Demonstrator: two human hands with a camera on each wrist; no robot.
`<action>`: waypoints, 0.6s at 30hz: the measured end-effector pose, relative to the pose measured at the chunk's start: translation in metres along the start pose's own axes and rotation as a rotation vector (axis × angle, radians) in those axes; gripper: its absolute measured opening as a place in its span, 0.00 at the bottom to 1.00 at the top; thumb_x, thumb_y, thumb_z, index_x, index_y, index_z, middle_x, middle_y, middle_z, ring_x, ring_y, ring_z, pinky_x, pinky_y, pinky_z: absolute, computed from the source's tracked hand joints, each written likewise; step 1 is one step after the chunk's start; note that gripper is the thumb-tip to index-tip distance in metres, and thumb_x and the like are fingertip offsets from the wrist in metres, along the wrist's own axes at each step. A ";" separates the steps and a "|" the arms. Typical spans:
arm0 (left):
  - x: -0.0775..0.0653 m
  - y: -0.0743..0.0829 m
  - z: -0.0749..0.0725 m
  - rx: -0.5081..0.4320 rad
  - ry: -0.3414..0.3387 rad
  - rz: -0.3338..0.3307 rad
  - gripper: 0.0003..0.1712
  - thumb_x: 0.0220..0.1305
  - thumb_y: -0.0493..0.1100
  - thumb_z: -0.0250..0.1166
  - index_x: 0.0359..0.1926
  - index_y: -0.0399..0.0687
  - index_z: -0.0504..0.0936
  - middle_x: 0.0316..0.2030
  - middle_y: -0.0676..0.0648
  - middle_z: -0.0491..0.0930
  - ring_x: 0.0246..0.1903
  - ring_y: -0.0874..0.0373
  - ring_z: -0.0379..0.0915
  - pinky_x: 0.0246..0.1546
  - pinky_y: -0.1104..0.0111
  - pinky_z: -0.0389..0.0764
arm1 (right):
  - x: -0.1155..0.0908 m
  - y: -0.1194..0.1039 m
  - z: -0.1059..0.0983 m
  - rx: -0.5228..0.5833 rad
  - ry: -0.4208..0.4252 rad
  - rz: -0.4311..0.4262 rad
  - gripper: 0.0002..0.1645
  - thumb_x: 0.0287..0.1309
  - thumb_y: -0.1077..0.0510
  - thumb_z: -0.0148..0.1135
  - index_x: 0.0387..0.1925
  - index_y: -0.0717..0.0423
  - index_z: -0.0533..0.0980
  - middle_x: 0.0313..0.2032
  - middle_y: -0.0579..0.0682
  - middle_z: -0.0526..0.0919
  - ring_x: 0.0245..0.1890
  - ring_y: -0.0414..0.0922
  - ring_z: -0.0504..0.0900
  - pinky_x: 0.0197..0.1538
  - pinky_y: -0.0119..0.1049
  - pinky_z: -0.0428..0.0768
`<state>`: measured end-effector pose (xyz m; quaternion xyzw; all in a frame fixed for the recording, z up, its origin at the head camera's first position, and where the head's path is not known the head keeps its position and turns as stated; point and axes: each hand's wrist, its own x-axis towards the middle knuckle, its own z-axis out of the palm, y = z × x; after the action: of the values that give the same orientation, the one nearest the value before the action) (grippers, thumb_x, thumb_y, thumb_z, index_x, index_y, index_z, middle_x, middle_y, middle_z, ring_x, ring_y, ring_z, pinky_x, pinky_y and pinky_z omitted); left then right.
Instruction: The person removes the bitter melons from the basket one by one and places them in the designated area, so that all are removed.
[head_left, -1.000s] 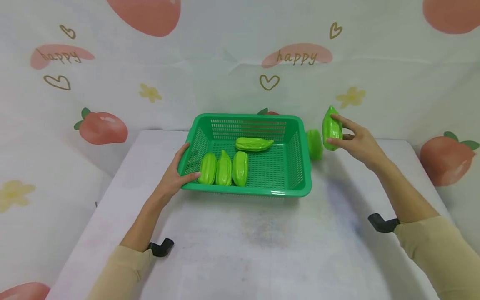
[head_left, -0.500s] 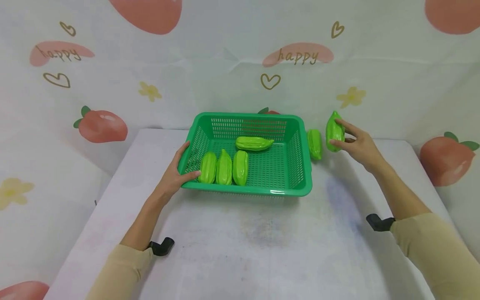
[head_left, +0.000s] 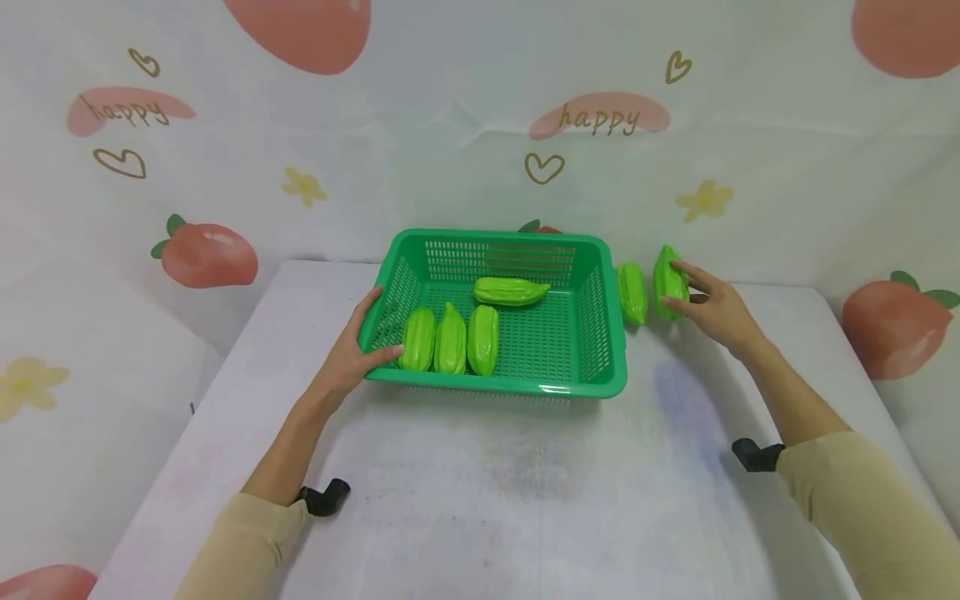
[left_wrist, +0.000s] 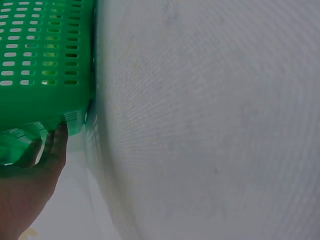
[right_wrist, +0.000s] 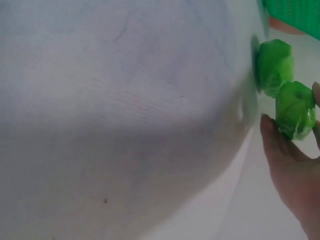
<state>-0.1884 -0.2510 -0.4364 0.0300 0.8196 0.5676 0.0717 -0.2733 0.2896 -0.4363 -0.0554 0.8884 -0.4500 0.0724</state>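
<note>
My left hand (head_left: 345, 358) holds the left end of a green plastic basket (head_left: 495, 383), thumb over the front rim and fingers along the side. In the left wrist view its fingers lie against the basket wall (left_wrist: 40, 105). Inside, three bright green, ribbed bitter melons stand side by side, the middle one (head_left: 450, 340) pointing away, and another (head_left: 512, 292) lies crosswise behind them. To the right of the basket, my right hand (head_left: 716, 312) pinches a bitter melon (head_left: 669, 285) between thumb and fingers, its tip pointing away. Another bitter melon (head_left: 632, 294) lies between it and the basket.
The white table (head_left: 480, 517) carries the basket near its back edge. Behind rises a pale cloth backdrop (head_left: 420, 158) printed with peaches, hearts and flowers. A black wrist mount (head_left: 757, 456) protrudes by the right sleeve, and another (head_left: 326, 497) by the left.
My right hand has lowered its bitter melon toward the table, slightly right. The bitter melon beside the basket has tipped from upright-looking to lying slanted. My left hand stays on the basket.
</note>
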 end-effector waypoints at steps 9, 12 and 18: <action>0.001 0.001 0.000 0.001 0.000 -0.003 0.54 0.63 0.45 0.67 0.78 0.77 0.43 0.78 0.50 0.42 0.73 0.46 0.42 0.68 0.41 0.48 | 0.003 0.010 0.004 -0.063 -0.007 0.000 0.47 0.66 0.44 0.63 0.78 0.46 0.52 0.70 0.70 0.61 0.67 0.65 0.65 0.48 0.28 0.71; 0.001 0.001 0.000 0.000 0.000 -0.001 0.54 0.63 0.45 0.67 0.78 0.78 0.43 0.78 0.50 0.41 0.74 0.46 0.42 0.68 0.41 0.48 | 0.003 0.012 0.006 -0.064 -0.011 -0.017 0.46 0.67 0.46 0.62 0.78 0.48 0.52 0.69 0.72 0.61 0.66 0.67 0.65 0.44 0.22 0.69; 0.000 0.001 0.001 -0.003 -0.002 -0.010 0.54 0.63 0.45 0.67 0.78 0.78 0.42 0.78 0.50 0.41 0.74 0.46 0.41 0.68 0.40 0.47 | 0.003 0.012 0.009 -0.069 -0.041 0.007 0.46 0.67 0.44 0.61 0.78 0.45 0.49 0.73 0.68 0.53 0.71 0.69 0.55 0.66 0.58 0.62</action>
<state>-0.1885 -0.2502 -0.4361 0.0261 0.8188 0.5685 0.0753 -0.2752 0.2888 -0.4520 -0.0638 0.9020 -0.4174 0.0902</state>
